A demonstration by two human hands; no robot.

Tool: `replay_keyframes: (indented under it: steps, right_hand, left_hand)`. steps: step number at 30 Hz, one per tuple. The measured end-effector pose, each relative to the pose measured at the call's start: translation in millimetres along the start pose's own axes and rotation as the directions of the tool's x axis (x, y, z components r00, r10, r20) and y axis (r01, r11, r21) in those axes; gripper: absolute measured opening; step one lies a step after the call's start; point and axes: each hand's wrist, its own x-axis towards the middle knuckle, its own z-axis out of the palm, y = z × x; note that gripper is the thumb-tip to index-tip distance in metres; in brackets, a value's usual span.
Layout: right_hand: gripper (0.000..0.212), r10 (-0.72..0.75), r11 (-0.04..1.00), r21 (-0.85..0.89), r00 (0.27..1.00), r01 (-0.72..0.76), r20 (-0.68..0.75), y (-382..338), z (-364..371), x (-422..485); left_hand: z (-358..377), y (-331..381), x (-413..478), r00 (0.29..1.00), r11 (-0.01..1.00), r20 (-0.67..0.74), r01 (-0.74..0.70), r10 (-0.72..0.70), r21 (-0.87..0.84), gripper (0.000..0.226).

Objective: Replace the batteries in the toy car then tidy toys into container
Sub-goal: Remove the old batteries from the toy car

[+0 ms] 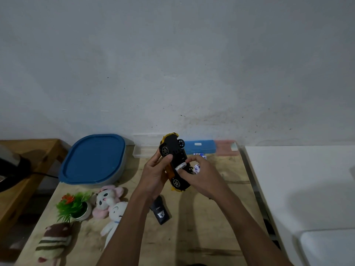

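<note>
So the toy car (173, 150) is flipped belly-up and held in the air over the far middle of the surface (192, 227), black underside facing us, yellow body peeking round the edges. The left hand (153, 173) is wrapped round its side, thumb across the chassis. The right hand (201, 175) is pinching a white battery (181, 166) right at the open bay in the underside, and it looks like a second battery (196, 168) is tucked against its fingers. I'd say we're mid battery swap, though I can't tell if that cell is going in or coming out. The next bit needs it lined up the right way round and pressed flat, then the cover goes back on. The black item (161, 211) lying under the left forearm might be that, hard to tell. None of the tidying is done: the blue-lidded container (92, 160) sits closed at the far left corner, and the plush toys (108, 198) plus a little fake plant (76, 206) lie along the left edge.
</note>
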Motion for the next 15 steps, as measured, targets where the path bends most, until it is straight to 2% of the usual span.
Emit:
replay_keyframes:
  steps: [11,15]
  right_hand:
    - [0.048,-0.067,0.936,-0.346,0.997,0.071,0.024,-15.8,-9.3,0.5]
    - [0.045,-0.065,0.919,-0.387,0.997,0.071,0.029,-17.3,-6.9,0.3]
  left_hand:
    - [0.3,2.2,-1.7,1.0,1.0,0.002,0.013,-0.013,0.012,0.047]
    - [0.9,2.8,-3.8,1.0,0.999,0.002,0.022,-0.022,0.029,0.051]
